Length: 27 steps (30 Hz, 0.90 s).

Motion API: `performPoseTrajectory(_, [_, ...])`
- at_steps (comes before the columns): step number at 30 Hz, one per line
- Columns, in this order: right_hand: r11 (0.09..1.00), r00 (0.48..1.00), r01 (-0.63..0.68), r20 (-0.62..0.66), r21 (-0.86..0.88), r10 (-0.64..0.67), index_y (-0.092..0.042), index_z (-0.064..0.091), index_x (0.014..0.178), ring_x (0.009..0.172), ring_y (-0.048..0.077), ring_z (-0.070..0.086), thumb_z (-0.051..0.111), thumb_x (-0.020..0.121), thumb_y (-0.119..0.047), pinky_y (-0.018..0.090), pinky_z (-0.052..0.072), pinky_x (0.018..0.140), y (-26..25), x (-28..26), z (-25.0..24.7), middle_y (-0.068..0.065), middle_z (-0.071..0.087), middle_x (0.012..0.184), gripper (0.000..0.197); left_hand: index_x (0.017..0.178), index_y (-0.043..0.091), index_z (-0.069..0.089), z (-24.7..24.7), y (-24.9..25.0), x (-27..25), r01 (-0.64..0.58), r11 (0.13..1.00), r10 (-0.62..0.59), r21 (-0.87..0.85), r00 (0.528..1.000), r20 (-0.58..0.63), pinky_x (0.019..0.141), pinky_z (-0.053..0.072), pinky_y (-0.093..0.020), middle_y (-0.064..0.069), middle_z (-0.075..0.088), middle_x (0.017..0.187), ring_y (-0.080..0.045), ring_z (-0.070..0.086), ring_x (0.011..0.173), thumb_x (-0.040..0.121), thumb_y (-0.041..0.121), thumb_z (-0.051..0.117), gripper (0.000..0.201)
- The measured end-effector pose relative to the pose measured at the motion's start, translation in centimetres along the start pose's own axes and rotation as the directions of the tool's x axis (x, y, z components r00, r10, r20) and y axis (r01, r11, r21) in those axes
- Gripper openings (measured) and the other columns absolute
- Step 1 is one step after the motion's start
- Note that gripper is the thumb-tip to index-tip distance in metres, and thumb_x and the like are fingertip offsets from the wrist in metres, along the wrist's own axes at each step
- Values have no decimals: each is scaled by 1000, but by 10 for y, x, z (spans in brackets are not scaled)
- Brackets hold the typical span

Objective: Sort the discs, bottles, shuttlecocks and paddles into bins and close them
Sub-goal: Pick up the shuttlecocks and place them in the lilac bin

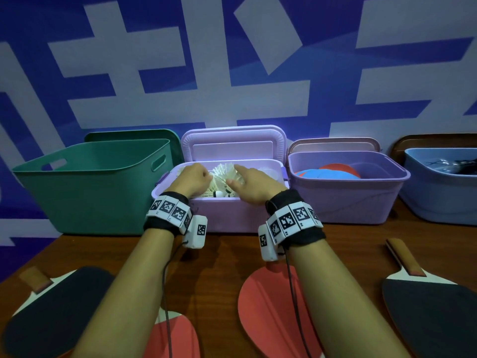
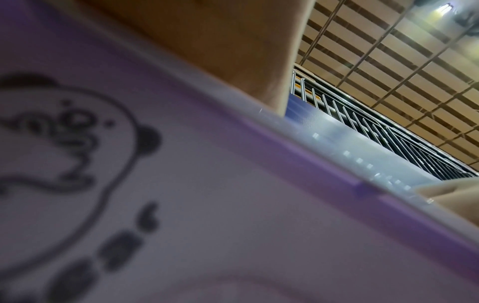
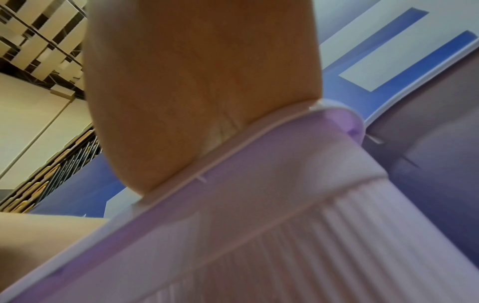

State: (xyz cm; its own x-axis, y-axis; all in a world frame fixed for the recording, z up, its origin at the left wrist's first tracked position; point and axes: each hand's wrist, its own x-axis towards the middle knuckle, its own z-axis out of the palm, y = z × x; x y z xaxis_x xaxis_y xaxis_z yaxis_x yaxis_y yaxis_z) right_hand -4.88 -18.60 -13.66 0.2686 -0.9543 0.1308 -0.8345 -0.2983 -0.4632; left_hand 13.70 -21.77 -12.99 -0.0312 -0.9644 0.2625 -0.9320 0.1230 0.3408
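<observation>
A small lilac box (image 1: 224, 215) stands open at mid table, its lid (image 1: 232, 148) tipped back, with white shuttlecocks (image 1: 223, 174) piled inside. Both hands reach over its front rim. My left hand (image 1: 193, 177) has its fingers curled down into the pile, and their tips are hidden. My right hand (image 1: 249, 180) hovers over the shuttlecocks with straight, spread fingers. The left wrist view shows the left hand's palm (image 2: 233, 41) above the box's printed front wall (image 2: 207, 205). In the right wrist view, the right hand's palm (image 3: 194, 82) rests at the box rim (image 3: 259, 225).
An empty green bin (image 1: 90, 189) stands left of the box. On the right are a purple bin (image 1: 348, 202) holding red and blue discs (image 1: 333, 171) and a blue bin (image 1: 438, 197) with bottles (image 1: 449, 164). Several paddles lie near me: black (image 1: 51, 313), red (image 1: 268, 306), black (image 1: 433, 319).
</observation>
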Motion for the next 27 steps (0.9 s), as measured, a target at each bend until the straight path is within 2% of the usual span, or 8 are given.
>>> performPoseTrajectory(2, [1000, 1000, 1, -25, 2, -1, -21, 21, 157, 139, 33, 40, 41, 99, -56, 49, 35, 112, 0, 1, -1, 14, 39, 153, 71, 71, 7, 58, 0, -1, 1, 7, 1000, -7, -1, 1000, -4, 61, 40, -34, -12, 59, 73, -30, 54, 74, 95, 23, 54, 29])
performPoseTrajectory(4, [1000, 999, 6, -41, -2, -6, -19, 23, 157, 141, 33, 37, 43, 99, -55, 48, 34, 114, -1, 1, -4, 14, 36, 155, 70, 94, 9, 68, -3, 1, 3, 35, 999, -35, -19, 999, -26, 81, 51, -38, -12, 68, 97, -32, 62, 93, 95, 30, 57, 24])
performPoseTrajectory(9, [1000, 995, -9, -100, -17, 7, -19, 29, 153, 140, 33, 37, 47, 97, -53, 52, 36, 111, -8, -9, -17, 11, 38, 153, 68, 126, 9, 61, -18, 12, 1, 65, 996, -69, -53, 994, -82, 99, 51, -47, -14, 63, 128, -33, 61, 112, 97, 32, 57, 38])
performPoseTrajectory(13, [995, 977, -93, -192, -18, 88, -12, 42, 144, 132, 31, 48, 49, 98, -46, 43, 42, 105, -20, -33, -42, 10, 49, 145, 57, 124, 12, 63, -38, 30, -7, -8, 990, -15, -142, 987, -163, 101, 49, -44, -9, 64, 128, -30, 61, 115, 97, 27, 55, 32])
performPoseTrajectory(16, [989, 937, -146, -317, 25, 146, -11, 57, 115, 115, 32, 56, 50, 98, -40, 38, 46, 89, -26, -60, -70, 9, 61, 116, 34, 113, 12, 69, -53, 56, -19, -141, 976, 95, -165, 961, -259, 97, 52, -43, -8, 70, 116, -29, 64, 108, 97, 20, 51, 25])
performPoseTrajectory(21, [969, 907, -247, -347, 27, 241, -17, 40, 67, 75, 29, 46, 52, 92, -38, 31, 31, 57, -17, -115, -103, 2, 43, 66, 35, 103, 15, 72, -57, 118, -53, -360, 912, 285, -197, 901, -327, 89, 52, -34, -1, 74, 104, -21, 67, 96, 95, 19, 53, 21])
performPoseTrajectory(24, [930, 914, -358, -234, -87, 330, -8, 63, 91, 86, 27, 51, 54, 96, -41, 29, 35, 69, 9, -164, -118, 11, 66, 96, 35, 94, 15, 71, -37, 159, -84, -538, 809, 473, -237, 835, -282, 86, 54, -39, 0, 74, 92, -20, 68, 88, 91, 18, 55, 17])
performPoseTrajectory(27, [872, 868, -483, -174, -75, 466, -9, 62, 122, 106, 27, 59, 53, 96, -48, 30, 37, 76, 41, -225, -127, 8, 64, 121, 47, 92, 18, 70, -5, 196, -123, -652, 709, 639, -268, 755, -148, 84, 54, -39, 5, 72, 89, -14, 66, 87, 90, 20, 58, 12])
